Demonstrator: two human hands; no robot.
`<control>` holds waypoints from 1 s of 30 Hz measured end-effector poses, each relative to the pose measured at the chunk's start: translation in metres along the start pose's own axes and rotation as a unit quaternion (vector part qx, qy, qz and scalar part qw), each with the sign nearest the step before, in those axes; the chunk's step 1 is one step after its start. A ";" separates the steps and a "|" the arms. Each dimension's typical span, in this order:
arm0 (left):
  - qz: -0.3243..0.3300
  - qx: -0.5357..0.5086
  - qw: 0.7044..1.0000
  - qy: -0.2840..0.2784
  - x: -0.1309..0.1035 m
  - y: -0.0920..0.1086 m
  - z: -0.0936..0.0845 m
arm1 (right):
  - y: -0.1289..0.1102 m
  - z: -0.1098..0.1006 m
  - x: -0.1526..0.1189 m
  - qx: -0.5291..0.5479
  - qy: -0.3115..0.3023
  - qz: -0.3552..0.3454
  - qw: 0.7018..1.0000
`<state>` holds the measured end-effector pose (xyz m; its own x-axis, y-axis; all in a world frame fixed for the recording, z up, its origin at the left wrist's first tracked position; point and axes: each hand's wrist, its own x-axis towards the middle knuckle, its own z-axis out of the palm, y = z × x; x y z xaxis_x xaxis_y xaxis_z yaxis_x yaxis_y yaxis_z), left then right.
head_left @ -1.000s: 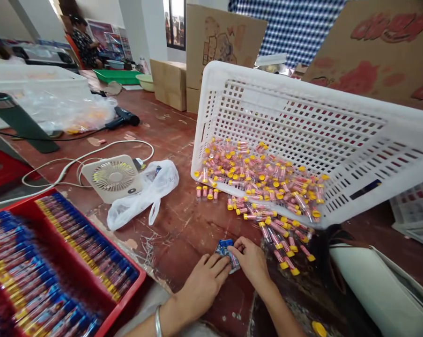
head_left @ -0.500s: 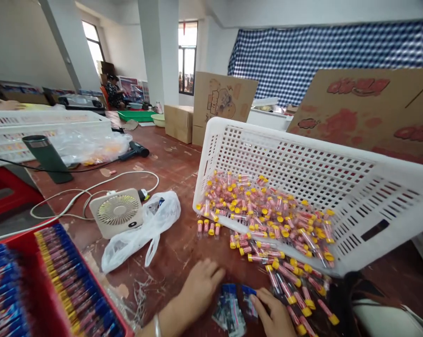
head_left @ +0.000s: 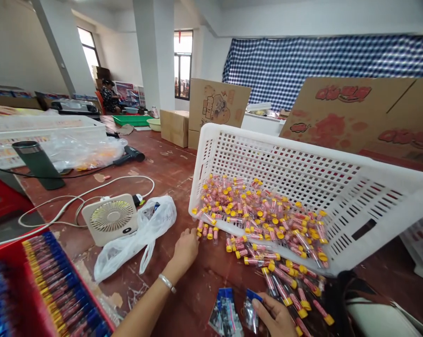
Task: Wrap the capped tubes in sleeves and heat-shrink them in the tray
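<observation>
Holding the left forearm (head_left: 146,299) outstretched, with the left hand (head_left: 185,249) farther off, back uppermost; pinching with thumb (head_left: 262,311) and fingers (head_left: 271,302) of the right hand (head_left: 277,319), near right.

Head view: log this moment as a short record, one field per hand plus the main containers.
Left hand: at a short row of tubes; grip unclear
Right hand: pinching a blue-topped packet beside other packets
White basket: tipped, loose tubes inside and spilled in front
Red tray: blue-ended packs in rows
Nearby: fan, plastic bag
</observation>
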<state>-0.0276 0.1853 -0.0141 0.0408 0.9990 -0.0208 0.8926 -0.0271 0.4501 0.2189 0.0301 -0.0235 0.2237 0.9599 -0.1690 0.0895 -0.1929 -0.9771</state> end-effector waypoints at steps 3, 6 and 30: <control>0.024 -0.058 0.998 -0.020 -0.017 -0.009 -0.002 | -0.004 0.007 0.001 0.038 -0.011 0.009 0.999; 0.054 -0.133 0.989 -0.033 -0.037 -0.017 -0.004 | -0.011 0.016 0.000 0.100 -0.037 0.034 0.994; -0.176 -0.757 0.624 -0.085 -0.167 0.013 0.014 | -0.045 0.085 -0.013 0.319 0.036 0.067 0.945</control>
<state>-0.0170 0.0178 -0.0170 0.1240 0.9111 -0.3931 -0.5815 0.3877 0.7152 0.1290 0.0431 0.0114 0.2582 0.9151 -0.3097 -0.5421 -0.1281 -0.8305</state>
